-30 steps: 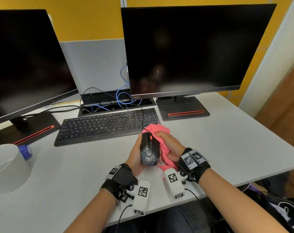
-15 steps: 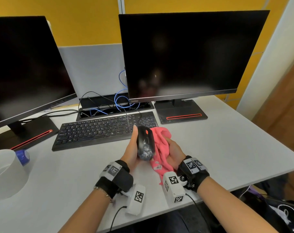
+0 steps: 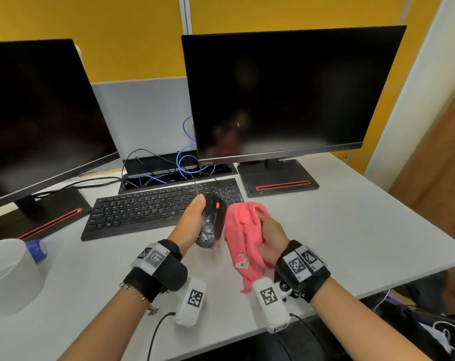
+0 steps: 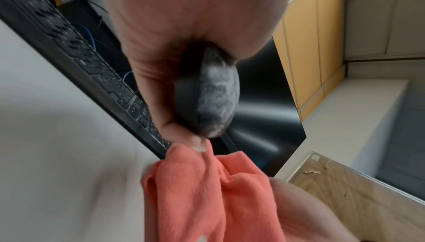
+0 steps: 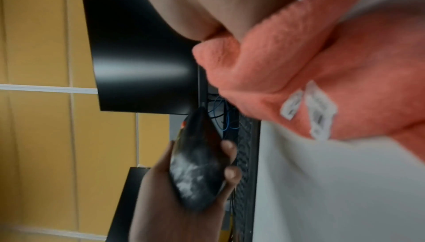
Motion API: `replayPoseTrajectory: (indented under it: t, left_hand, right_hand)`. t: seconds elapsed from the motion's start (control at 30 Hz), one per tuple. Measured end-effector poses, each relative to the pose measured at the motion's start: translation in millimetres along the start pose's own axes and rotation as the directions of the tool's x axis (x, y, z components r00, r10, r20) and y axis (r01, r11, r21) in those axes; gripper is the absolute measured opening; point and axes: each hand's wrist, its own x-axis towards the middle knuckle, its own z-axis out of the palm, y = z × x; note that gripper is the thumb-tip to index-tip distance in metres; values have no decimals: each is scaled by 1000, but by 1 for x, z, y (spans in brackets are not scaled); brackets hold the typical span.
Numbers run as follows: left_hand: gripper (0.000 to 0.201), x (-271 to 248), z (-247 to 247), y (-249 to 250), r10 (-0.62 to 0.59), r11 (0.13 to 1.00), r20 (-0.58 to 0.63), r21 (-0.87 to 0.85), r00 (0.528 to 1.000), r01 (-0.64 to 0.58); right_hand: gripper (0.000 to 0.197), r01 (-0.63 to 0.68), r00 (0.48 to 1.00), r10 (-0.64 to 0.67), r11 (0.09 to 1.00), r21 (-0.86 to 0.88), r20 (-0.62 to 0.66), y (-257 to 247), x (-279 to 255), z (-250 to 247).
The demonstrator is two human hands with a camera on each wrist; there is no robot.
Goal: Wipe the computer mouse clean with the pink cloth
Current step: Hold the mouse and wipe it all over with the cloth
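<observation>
My left hand (image 3: 192, 222) grips a black computer mouse (image 3: 212, 220) with a red wheel, lifted above the desk in front of the keyboard. White smears cover the mouse's rear (image 4: 216, 96) (image 5: 195, 171). Its cable runs back toward the monitors. My right hand (image 3: 269, 234) holds a bunched pink cloth (image 3: 243, 235) (image 4: 207, 191) (image 5: 299, 73) just right of the mouse, with white labels hanging from it. The cloth's edge sits close beside the mouse, with no clear contact on the smeared top.
A black keyboard (image 3: 153, 207) lies behind the hands. Two dark monitors (image 3: 286, 95) (image 3: 36, 118) stand at the back with cables between them. A white container (image 3: 7, 274) with a blue cap sits at the left. The desk edge (image 3: 377, 277) is near on the right.
The cloth came off the mouse and moved to its right side. My left hand raised the mouse and carried it forward toward the keyboard, exposing its smeared top.
</observation>
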Motion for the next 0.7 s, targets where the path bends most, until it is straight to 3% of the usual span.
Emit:
replayPoseTrajectory:
  t: [0.1, 0.2, 0.33, 0.43, 0.53, 0.7]
  left_hand:
    - [42, -4, 8, 3, 52, 998, -25, 48, 998, -51]
    - [46, -5, 8, 4, 63, 997, -33, 45, 997, -62]
    - [51, -8, 10, 9, 87, 996, -26, 28, 996, -86]
    - [55, -9, 11, 10, 84, 996, -7, 23, 996, -84]
    - [53, -8, 6, 17, 94, 995, -30, 26, 995, -94]
    - [45, -10, 8, 16, 201, 961, -7, 195, 980, -196]
  right_hand:
    - [31, 29, 995, -25, 999, -36, 91, -2, -10, 11]
    - [22, 92, 988, -92, 996, 5, 121, -5, -13, 11]
    - [40, 26, 992, -27, 1000, 13, 122, -7, -15, 7]
    - [33, 21, 992, -17, 999, -33, 121, -5, -27, 20]
    - [38, 27, 996, -26, 1000, -12, 91, -5, -27, 19]
    - [36, 8, 987, -4, 1000, -25, 160, -5, -35, 27]
